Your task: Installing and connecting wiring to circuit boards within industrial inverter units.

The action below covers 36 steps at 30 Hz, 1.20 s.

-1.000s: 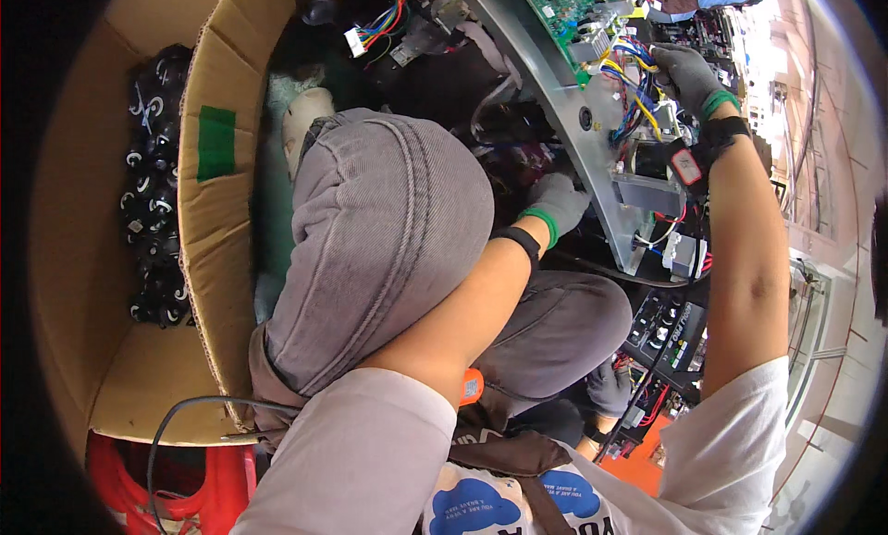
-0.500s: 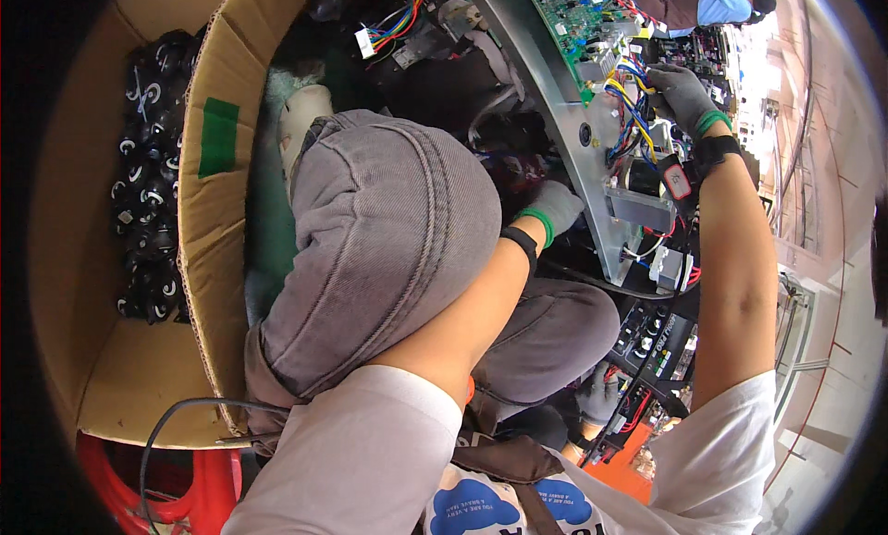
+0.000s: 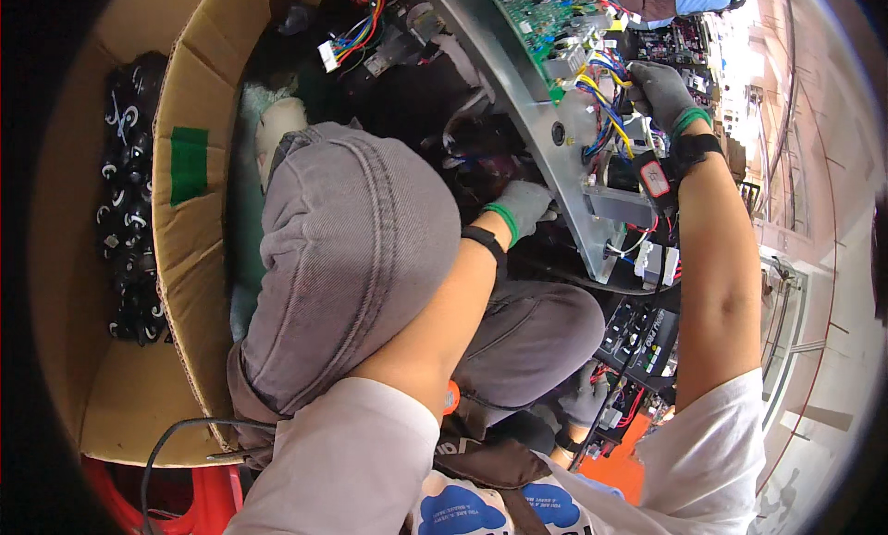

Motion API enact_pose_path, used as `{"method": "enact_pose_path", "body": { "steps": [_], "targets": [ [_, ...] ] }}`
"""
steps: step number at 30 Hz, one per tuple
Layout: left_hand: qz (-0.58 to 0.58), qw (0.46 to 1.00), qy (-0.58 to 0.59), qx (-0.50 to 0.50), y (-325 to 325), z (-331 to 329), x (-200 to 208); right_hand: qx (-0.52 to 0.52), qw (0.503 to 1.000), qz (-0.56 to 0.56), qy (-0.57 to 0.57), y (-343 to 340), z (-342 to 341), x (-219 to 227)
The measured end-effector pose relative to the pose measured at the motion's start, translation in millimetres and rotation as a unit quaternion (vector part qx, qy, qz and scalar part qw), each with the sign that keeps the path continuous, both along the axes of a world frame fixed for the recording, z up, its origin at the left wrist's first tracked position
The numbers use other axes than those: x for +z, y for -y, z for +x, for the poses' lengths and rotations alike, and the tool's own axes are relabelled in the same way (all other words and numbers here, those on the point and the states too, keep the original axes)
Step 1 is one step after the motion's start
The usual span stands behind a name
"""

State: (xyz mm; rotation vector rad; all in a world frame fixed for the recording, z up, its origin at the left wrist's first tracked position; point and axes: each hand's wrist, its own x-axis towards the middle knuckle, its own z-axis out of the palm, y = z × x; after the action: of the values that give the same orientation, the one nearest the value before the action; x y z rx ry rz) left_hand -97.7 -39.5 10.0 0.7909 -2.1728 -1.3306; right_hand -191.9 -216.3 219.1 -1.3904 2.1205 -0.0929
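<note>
Far left: open brown cardboard box (image 3: 190,258) with green tape patch, black glossy parts (image 3: 125,221) heaped beside its wall. Grey-trousered knee (image 3: 351,248) raised mid-frame. Left hand (image 3: 525,207) in grey glove with green cuff, fingers curled shut against lower edge of tilted grey sheet-metal chassis panel (image 3: 555,170), panel touching fingertips. Green circuit board (image 3: 536,17) mounted on panel top. Right hand (image 3: 661,96), same glove, fingers closed around yellow and blue wire bundle (image 3: 606,110) just beside panel's right face. Black wrist strap with red tag (image 3: 655,176) below.
</note>
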Motion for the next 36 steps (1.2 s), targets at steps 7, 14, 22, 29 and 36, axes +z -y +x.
{"method": "enact_pose_path", "body": {
  "steps": [7,14,22,29,36],
  "targets": [
    [-0.008,0.993,0.101,-0.056,5.7,-2.0,11.5,0.32,0.875,-0.066,-0.357,0.7,-10.2,7.3],
    [-0.007,0.996,0.082,-0.047,7.0,4.4,6.2,0.031,1.0,0.002,0.001,1.7,13.0,18.6],
    [-0.037,0.995,0.082,-0.03,11.6,9.5,3.1,0.02,0.987,-0.161,-0.015,-6.8,15.0,-2.0],
    [0.084,0.996,0.016,0.039,0.6,0.8,-17.7,0.158,0.975,-0.106,-0.119,-3.1,9.6,14.8],
    [0.184,0.935,-0.038,0.3,-29.1,74.3,70.1,0.14,0.966,-0.119,-0.181,-9.3,19.1,15.3]
  ]
}}
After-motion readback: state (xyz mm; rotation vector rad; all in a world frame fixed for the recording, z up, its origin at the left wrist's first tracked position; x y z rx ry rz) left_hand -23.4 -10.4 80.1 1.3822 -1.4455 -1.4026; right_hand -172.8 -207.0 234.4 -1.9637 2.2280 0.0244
